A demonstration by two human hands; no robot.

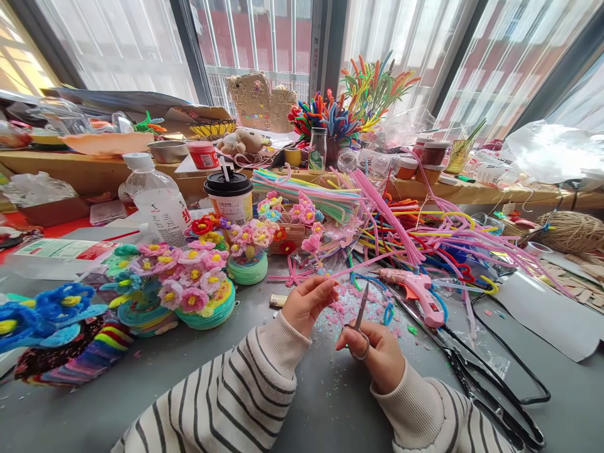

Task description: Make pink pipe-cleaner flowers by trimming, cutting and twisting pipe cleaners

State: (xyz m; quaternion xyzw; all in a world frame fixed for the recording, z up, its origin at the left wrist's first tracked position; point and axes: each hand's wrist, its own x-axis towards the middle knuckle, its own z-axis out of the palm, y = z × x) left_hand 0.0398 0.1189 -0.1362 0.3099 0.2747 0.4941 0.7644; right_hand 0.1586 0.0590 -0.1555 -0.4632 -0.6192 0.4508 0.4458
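Observation:
Near the middle of the grey table, my left hand (310, 304) pinches a thin pink pipe cleaner (361, 264) that stretches off to the upper right. Just right of it, my right hand (375, 353) has its fingers in the handles of small metal scissors (362, 308). Their blades point up and look closed, a little apart from my left fingertips. Pink fluff trimmings (377, 311) lie on the table beyond the hands.
Pink fuzzy flowers in coiled pots (205, 305) and a plastic bottle (158, 201) stand at left. A pink glue gun (419, 292), large black-handled scissors (491, 402) and a cable are at right. Pipe cleaner bundles (391, 217) lie behind.

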